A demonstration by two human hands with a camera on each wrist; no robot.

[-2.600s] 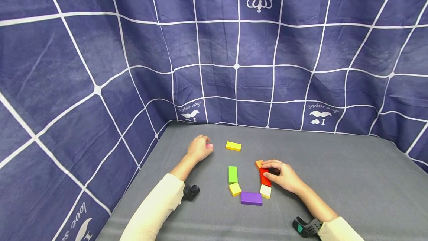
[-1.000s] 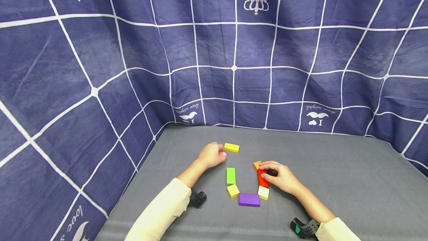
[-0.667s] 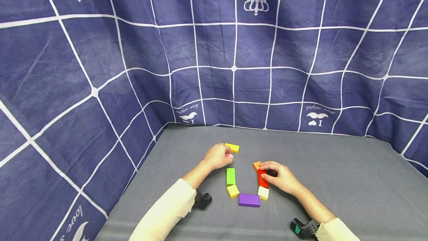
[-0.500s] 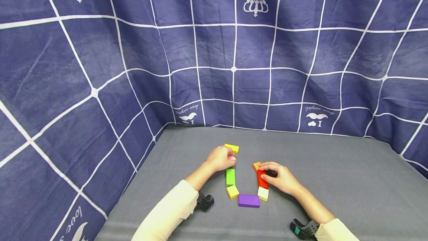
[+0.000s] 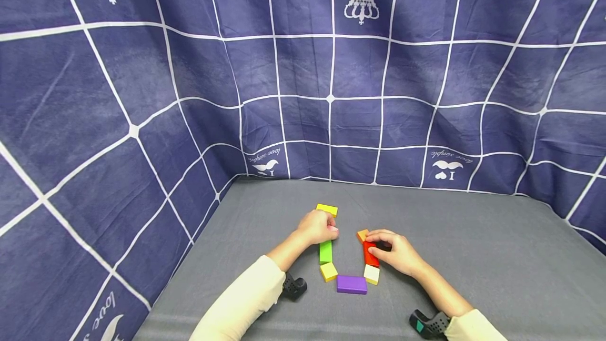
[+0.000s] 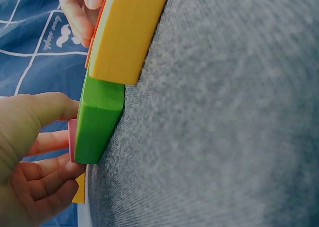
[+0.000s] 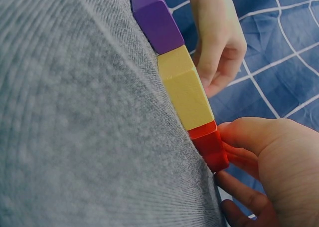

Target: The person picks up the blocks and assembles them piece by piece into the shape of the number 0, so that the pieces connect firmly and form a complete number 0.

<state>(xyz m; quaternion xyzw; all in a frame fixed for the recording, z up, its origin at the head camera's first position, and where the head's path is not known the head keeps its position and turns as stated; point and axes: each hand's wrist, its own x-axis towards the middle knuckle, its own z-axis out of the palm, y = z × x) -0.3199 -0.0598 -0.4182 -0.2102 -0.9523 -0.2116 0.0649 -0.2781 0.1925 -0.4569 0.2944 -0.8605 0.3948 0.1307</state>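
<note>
My left hand (image 5: 318,227) pinches a small pink block (image 6: 72,137) between thumb and fingers. It is just past the far end of the green block (image 5: 325,252), partly covering that block in the head view. My right hand (image 5: 397,251) has curled fingers and thumb on the red block (image 5: 371,254), with fingertips beside the small orange block (image 5: 362,235). Near me, a yellow block (image 5: 329,272), a purple block (image 5: 352,284) and a cream block (image 5: 371,274) link the green and red sides into a U shape. The wrist views partly hide the fingertips.
A long yellow block (image 5: 327,209) lies apart behind my left hand. Everything is on a grey cloth-covered table (image 5: 464,246). A blue curtain (image 5: 360,67) with white lines hangs along the back and left.
My left hand has carried the pink block right and towards me, from the far left to the green block's far end. My right hand has stayed at the red block.
</note>
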